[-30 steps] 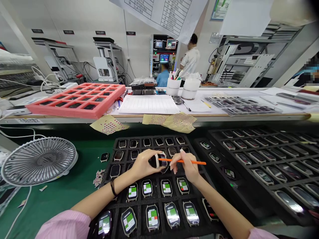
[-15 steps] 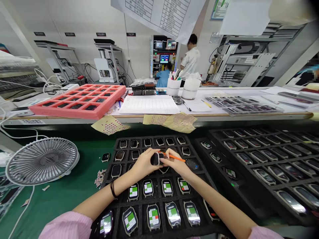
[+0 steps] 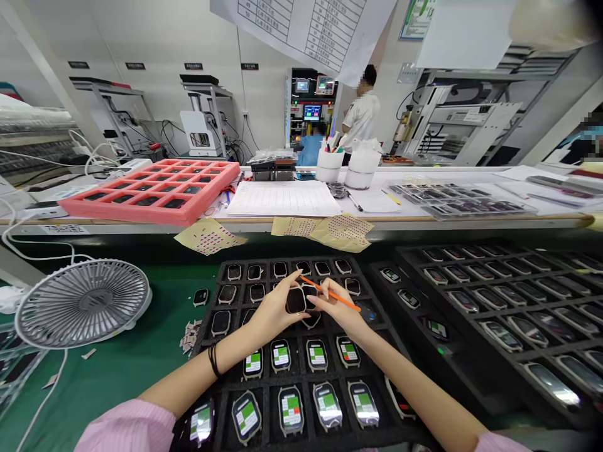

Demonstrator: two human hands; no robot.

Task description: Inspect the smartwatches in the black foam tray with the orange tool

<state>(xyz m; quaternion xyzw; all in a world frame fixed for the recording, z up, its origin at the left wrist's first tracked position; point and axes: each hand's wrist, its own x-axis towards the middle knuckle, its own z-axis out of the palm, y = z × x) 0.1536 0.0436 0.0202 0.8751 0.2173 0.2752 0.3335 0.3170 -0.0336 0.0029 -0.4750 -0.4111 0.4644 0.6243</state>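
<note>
Above the black foam tray (image 3: pixel 292 389), my left hand (image 3: pixel 271 314) is closed round a smartwatch case (image 3: pixel 296 300) with a dark screen. My right hand (image 3: pixel 339 307) grips a thin orange stick (image 3: pixel 336 296), which slants across the top of the watch. A second pale-rimmed watch (image 3: pixel 309 294) shows beside it, by the right fingertips; whether it is held or lies in the tray I cannot tell. Watches in the tray's nearer rows, such as this one (image 3: pixel 291 409), have lit green-and-white screens. Those in the far rows look dark.
To the right is another black tray (image 3: pixel 466 351) of watches. A round fan (image 3: pixel 85 304) and a loose watch (image 3: pixel 200 297) are on the left. The shelf ahead carries a pink foam tray (image 3: pixel 198 204), paper sheets (image 3: pixel 282 198) and white pots (image 3: pixel 362 166).
The held watch has turned so its dark screen faces me more. The orange stick has shifted, with more of its length showing. Both hands stay over the same part of the tray.
</note>
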